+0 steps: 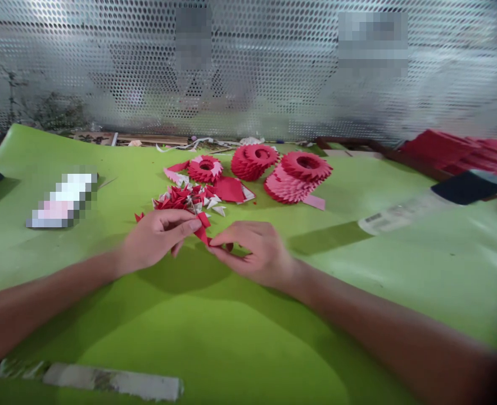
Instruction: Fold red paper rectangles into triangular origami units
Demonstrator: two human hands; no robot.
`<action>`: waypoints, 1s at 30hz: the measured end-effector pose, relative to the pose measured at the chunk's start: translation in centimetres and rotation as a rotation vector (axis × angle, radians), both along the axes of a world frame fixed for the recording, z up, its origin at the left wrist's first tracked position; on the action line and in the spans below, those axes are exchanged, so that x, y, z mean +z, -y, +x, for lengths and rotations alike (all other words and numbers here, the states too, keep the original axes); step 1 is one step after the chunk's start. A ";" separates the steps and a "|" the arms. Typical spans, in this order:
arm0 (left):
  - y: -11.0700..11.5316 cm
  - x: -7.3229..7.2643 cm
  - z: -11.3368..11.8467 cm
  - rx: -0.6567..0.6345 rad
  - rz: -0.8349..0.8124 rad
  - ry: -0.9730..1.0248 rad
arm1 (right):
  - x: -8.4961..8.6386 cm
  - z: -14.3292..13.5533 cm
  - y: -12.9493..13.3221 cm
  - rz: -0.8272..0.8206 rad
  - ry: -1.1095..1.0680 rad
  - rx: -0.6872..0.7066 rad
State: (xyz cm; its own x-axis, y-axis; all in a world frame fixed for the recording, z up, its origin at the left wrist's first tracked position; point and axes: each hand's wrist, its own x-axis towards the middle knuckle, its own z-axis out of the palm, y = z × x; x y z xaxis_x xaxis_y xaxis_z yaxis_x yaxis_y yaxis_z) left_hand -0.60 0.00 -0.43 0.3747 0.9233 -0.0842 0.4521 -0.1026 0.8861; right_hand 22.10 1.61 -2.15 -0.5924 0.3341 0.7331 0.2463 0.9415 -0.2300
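Note:
Between my two hands is a small folded piece of red paper (202, 232), bent at an angle. My left hand (158, 236) pinches its upper end between thumb and fingers. The lower tip is pinched by the thumb and forefinger of my right hand (254, 247). Just beyond my left hand lies a heap of small folded red and white paper triangles (179, 198). Behind the heap sits a small red and pink paper ring (205, 167). Flat red paper pieces (230, 189) lie beside the heap.
A red ring stack (248, 163) and a taller red and pink stack (293, 180) stand farther back. To the right lies a clear bottle with a dark cap (400, 214); red paper piles (455, 152) lie behind it. A blurred-out phone-like object (65, 199) rests left. Perforated metal (252, 73) borders the green table.

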 end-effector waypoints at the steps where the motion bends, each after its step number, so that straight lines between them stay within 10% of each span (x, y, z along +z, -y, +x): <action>1: 0.0 0.0 -0.1 -0.008 -0.021 0.030 | 0.0 0.0 0.0 -0.006 -0.008 0.000; 9: -0.2 -0.3 -0.1 -0.112 -0.098 0.379 | -0.3 0.1 0.2 -0.198 0.095 0.028; 30: -0.3 -0.7 -0.3 -0.075 -0.164 0.464 | 0.2 0.1 0.1 -0.460 0.011 0.103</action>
State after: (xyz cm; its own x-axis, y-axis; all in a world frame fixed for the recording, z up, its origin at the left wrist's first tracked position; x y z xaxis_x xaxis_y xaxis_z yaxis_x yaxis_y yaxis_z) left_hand -0.87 0.35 -1.12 0.4715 0.8812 -0.0348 0.0034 0.0377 0.9993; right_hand 22.20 1.47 -1.99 -0.6466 0.5620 0.5159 0.1623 0.7621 -0.6268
